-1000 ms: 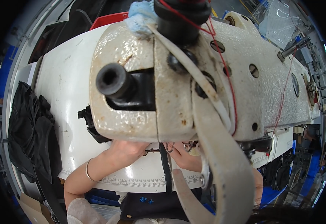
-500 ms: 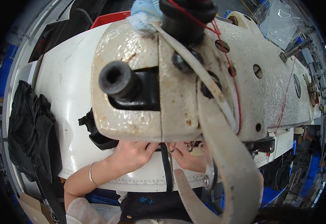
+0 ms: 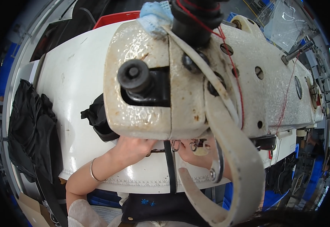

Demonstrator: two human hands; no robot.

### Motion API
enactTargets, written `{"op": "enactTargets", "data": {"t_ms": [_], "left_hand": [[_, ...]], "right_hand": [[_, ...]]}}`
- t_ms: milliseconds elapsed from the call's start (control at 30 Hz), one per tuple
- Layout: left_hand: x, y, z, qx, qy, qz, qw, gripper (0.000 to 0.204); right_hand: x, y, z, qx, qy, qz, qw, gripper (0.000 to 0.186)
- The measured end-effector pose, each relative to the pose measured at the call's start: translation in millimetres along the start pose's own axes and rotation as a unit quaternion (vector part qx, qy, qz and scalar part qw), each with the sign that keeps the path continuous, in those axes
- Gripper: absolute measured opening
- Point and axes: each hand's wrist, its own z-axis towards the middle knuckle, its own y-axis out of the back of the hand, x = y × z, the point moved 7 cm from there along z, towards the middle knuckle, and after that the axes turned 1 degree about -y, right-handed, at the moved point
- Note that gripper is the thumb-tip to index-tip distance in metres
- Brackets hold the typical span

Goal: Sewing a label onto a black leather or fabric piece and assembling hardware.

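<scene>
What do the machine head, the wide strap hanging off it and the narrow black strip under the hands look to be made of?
Machine head: cast metal under cream hammered paint, judging by the dimpled gloss and rust-brown chips. Wide strap: beige woven webbing, matte, probably synthetic. Black strip: dark webbing or elastic, too small to tell. Left hand rests beside it; right hand is mostly hidden.

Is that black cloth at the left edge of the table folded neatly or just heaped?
Heaped. The black cloth lies crumpled and draped over the white table's edge, with no tidy folds.

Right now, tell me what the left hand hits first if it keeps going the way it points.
Probably the sewing machine head: the left hand reaches under it, fingertips hidden, so depth is unclear.
</scene>
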Motion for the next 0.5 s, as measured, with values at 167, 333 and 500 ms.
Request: {"op": "enactTargets", "data": {"t_ms": [167, 333, 500], "left_hand": [[1, 2, 1, -0.026, -0.018, 0.031, 0.999, 0.033], [2, -1, 3, 0.034, 0.006, -0.016, 0.999, 0.032], [7, -10, -5, -0.017, -0.004, 0.033, 0.999, 0.03]], "right_hand": [[-9, -8, -6, 0.005, -0.034, 0.061, 0.998, 0.028], [-21, -14, -12, 0.014, -0.07, 0.118, 0.99, 0.024], [-32, -24, -13, 0.02, -0.104, 0.182, 0.978, 0.021]]}}
